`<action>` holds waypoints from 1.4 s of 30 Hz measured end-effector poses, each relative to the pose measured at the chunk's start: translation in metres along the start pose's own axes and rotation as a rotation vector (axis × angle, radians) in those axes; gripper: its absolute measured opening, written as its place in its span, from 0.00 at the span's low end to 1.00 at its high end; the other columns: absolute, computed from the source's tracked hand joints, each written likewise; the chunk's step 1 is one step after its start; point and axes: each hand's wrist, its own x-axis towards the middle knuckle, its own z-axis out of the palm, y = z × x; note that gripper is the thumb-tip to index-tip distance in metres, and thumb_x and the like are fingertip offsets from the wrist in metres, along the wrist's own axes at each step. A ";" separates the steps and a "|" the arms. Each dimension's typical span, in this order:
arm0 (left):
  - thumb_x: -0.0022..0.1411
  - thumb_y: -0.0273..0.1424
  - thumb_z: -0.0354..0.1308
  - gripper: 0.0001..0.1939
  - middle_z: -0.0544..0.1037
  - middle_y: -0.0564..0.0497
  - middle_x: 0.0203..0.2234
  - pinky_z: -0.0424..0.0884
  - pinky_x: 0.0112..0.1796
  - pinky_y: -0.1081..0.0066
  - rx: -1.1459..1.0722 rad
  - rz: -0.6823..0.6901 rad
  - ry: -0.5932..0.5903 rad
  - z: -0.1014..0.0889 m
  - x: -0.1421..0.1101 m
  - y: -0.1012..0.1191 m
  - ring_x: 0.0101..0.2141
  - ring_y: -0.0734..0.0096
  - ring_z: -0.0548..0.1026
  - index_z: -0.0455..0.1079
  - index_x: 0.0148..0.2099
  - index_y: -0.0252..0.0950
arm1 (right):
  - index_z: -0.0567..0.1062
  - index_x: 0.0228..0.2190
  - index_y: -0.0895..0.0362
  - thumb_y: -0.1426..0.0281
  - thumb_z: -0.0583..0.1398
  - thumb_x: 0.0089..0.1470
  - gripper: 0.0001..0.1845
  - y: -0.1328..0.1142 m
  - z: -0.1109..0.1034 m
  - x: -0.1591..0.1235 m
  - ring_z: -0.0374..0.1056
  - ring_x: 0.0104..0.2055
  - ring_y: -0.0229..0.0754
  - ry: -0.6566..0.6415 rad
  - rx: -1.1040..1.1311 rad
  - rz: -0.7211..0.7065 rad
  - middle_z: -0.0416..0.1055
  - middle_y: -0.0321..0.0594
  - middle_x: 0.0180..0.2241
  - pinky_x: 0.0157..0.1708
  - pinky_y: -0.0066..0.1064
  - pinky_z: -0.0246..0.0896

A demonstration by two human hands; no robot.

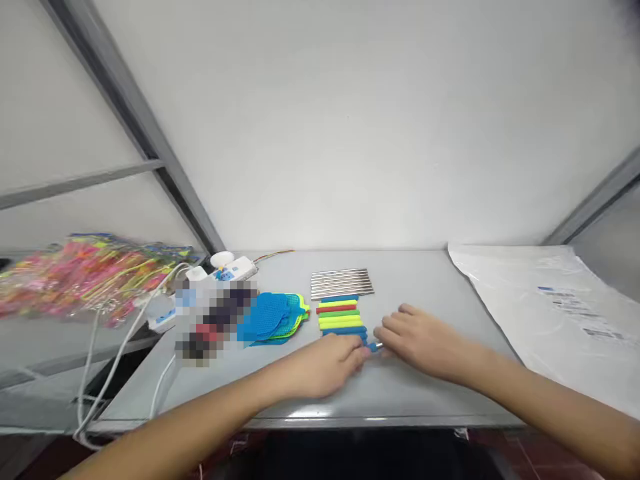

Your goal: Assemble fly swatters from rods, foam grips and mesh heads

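Note:
My left hand (327,367) is closed around a blue plastic handle (373,347), whose end shows past my fingers. My right hand (417,340) pinches a thin metal rod (380,345); a short silver piece shows between the two hands, meeting the blue end. How deep the rod sits in the handle is hidden. Just beyond my left hand lies a row of blue, yellow, green and red handles (339,315). Behind the row, several silver metal rods (341,283) lie side by side. To the left, blue, green and yellow mesh fly swatter heads (270,313) are stacked flat.
A grey table (420,280) meets a white wall at the back. White plastic sheeting (540,307) with printing covers its right side. At left are a white power strip (235,269), cables, a blurred-out patch and a heap of colourful items in clear bags (90,273).

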 end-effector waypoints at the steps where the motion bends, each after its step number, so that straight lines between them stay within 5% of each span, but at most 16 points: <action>1: 0.72 0.35 0.41 0.15 0.77 0.50 0.30 0.68 0.27 0.71 0.121 0.003 0.056 0.000 0.001 0.005 0.30 0.65 0.76 0.66 0.39 0.37 | 0.70 0.35 0.58 0.62 0.49 0.66 0.16 -0.002 -0.003 -0.003 0.69 0.34 0.47 -0.036 0.159 0.052 0.74 0.46 0.33 0.36 0.38 0.59; 6: 0.68 0.27 0.46 0.09 0.76 0.44 0.32 0.67 0.28 0.66 0.444 0.083 0.220 0.002 0.004 0.013 0.33 0.55 0.76 0.67 0.40 0.34 | 0.66 0.33 0.54 0.60 0.47 0.66 0.15 -0.008 -0.020 -0.012 0.66 0.26 0.37 -0.150 0.654 0.176 0.72 0.35 0.28 0.24 0.26 0.55; 11: 0.71 0.38 0.41 0.18 0.72 0.48 0.22 0.62 0.25 0.68 0.212 -0.041 0.138 0.004 0.000 0.007 0.23 0.62 0.71 0.67 0.36 0.35 | 0.67 0.30 0.55 0.63 0.50 0.65 0.14 -0.016 -0.006 -0.002 0.61 0.21 0.37 0.010 0.278 0.141 0.70 0.34 0.22 0.20 0.28 0.44; 13: 0.71 0.41 0.39 0.20 0.69 0.51 0.21 0.61 0.26 0.70 -0.096 -0.096 0.107 0.004 -0.005 0.002 0.22 0.67 0.68 0.64 0.33 0.36 | 0.68 0.30 0.56 0.67 0.50 0.65 0.12 -0.008 0.008 0.001 0.62 0.20 0.38 0.125 0.010 0.035 0.71 0.37 0.23 0.20 0.30 0.41; 16: 0.70 0.47 0.39 0.23 0.59 0.57 0.18 0.56 0.23 0.73 -0.862 -0.215 -0.072 0.001 -0.016 -0.017 0.18 0.76 0.56 0.58 0.28 0.38 | 0.70 0.31 0.57 0.74 0.48 0.64 0.13 0.031 0.020 -0.009 0.63 0.23 0.41 0.317 -0.304 -0.130 0.70 0.39 0.24 0.23 0.31 0.44; 19: 0.67 0.52 0.43 0.23 0.48 0.62 0.18 0.46 0.17 0.77 -1.625 -0.409 -0.289 -0.004 -0.031 -0.041 0.15 0.80 0.43 0.57 0.30 0.38 | 0.70 0.32 0.57 0.76 0.48 0.63 0.13 0.080 0.015 -0.030 0.62 0.23 0.39 0.522 -0.420 0.018 0.69 0.38 0.22 0.24 0.30 0.47; 21: 0.66 0.47 0.51 0.19 0.55 0.59 0.21 0.54 0.20 0.78 -1.885 -0.338 -0.148 -0.004 -0.036 -0.047 0.18 0.80 0.53 0.60 0.31 0.36 | 0.70 0.31 0.57 0.73 0.52 0.62 0.10 0.095 0.009 -0.039 0.60 0.21 0.37 0.659 -0.389 0.175 0.67 0.35 0.20 0.21 0.30 0.45; 23: 0.64 0.42 0.57 0.15 0.63 0.54 0.28 0.64 0.28 0.76 -1.979 -0.204 0.133 0.000 -0.033 -0.041 0.26 0.78 0.63 0.64 0.34 0.35 | 0.70 0.32 0.56 0.73 0.53 0.62 0.07 0.085 0.004 -0.036 0.60 0.21 0.36 0.716 -0.231 0.246 0.68 0.34 0.21 0.21 0.28 0.47; 26: 0.61 0.39 0.63 0.12 0.68 0.52 0.35 0.66 0.33 0.74 -1.983 -0.073 0.483 0.011 -0.018 -0.017 0.32 0.74 0.68 0.68 0.40 0.37 | 0.69 0.37 0.55 0.70 0.55 0.61 0.04 0.036 -0.001 -0.016 0.63 0.21 0.34 0.674 0.154 0.202 0.71 0.33 0.25 0.24 0.26 0.55; 31: 0.66 0.40 0.56 0.10 0.70 0.52 0.36 0.66 0.36 0.74 -1.784 0.031 0.599 0.029 -0.008 0.011 0.32 0.76 0.68 0.68 0.44 0.39 | 0.66 0.49 0.52 0.71 0.57 0.59 0.16 -0.037 0.001 0.008 0.66 0.27 0.36 0.557 0.564 0.097 0.70 0.35 0.30 0.27 0.26 0.59; 38: 0.65 0.33 0.57 0.06 0.76 0.52 0.38 0.68 0.40 0.68 -1.043 -0.139 0.431 0.053 -0.039 -0.012 0.37 0.67 0.75 0.70 0.44 0.39 | 0.68 0.41 0.54 0.71 0.54 0.61 0.06 -0.050 0.034 -0.001 0.69 0.29 0.37 0.424 0.356 0.125 0.71 0.41 0.39 0.26 0.28 0.58; 42: 0.64 0.29 0.57 0.06 0.78 0.53 0.38 0.64 0.44 0.65 -0.523 -0.096 0.485 0.070 -0.047 -0.023 0.41 0.65 0.71 0.72 0.43 0.42 | 0.69 0.41 0.55 0.72 0.52 0.63 0.07 -0.056 0.060 0.001 0.68 0.25 0.36 0.401 0.090 0.082 0.73 0.38 0.36 0.23 0.29 0.54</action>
